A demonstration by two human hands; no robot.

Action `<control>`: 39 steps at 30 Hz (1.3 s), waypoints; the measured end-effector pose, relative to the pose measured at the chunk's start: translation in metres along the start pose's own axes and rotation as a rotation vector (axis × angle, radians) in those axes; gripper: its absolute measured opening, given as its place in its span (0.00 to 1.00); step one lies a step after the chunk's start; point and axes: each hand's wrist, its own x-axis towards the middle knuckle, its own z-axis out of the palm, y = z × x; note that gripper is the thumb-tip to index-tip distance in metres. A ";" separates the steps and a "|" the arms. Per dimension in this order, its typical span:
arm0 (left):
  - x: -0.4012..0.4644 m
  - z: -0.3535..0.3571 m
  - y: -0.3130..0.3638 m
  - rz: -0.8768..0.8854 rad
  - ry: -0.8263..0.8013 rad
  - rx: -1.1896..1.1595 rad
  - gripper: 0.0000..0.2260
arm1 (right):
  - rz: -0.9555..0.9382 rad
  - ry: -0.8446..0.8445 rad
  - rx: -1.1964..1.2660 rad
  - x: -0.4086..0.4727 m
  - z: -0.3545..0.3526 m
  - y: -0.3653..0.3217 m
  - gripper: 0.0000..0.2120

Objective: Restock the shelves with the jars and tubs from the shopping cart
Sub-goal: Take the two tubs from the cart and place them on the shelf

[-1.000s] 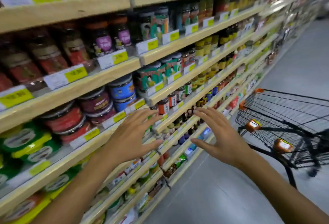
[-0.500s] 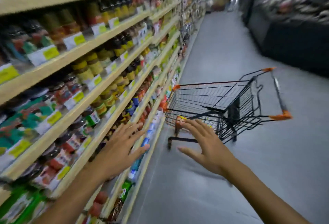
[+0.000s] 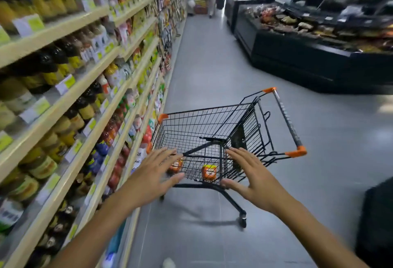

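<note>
Both hands out front, fingers spread, gripping nothing. Left hand [image 3: 152, 175] and right hand [image 3: 253, 174] hover at the near end of the shopping cart [image 3: 212, 138], palms facing in.

Between and beyond the fingertips, low in the basket: two orange-lidded tubs. Right-hand tub [image 3: 209, 171] sits about midway between the hands, slightly nearer the right; left-hand tub [image 3: 176, 166] lies partly behind the left fingers. Squat items, no clear long axis.

Reach likely goes forward and down over the near rim.

Shelves [image 3: 89, 80] run along the left, near to far.
</note>
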 end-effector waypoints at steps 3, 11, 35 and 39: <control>0.044 -0.008 -0.041 0.007 -0.009 -0.039 0.39 | 0.070 -0.024 0.019 0.043 0.007 0.010 0.40; 0.141 -0.004 -0.120 -0.014 -0.177 -0.064 0.34 | 0.202 -0.057 0.067 0.132 0.032 0.036 0.37; 0.407 0.148 -0.203 -0.104 -0.458 -0.138 0.31 | 0.293 -0.442 0.200 0.327 0.153 0.291 0.40; 0.428 0.195 -0.221 -0.055 -0.514 -0.143 0.30 | 0.305 -0.533 0.206 0.329 0.196 0.318 0.39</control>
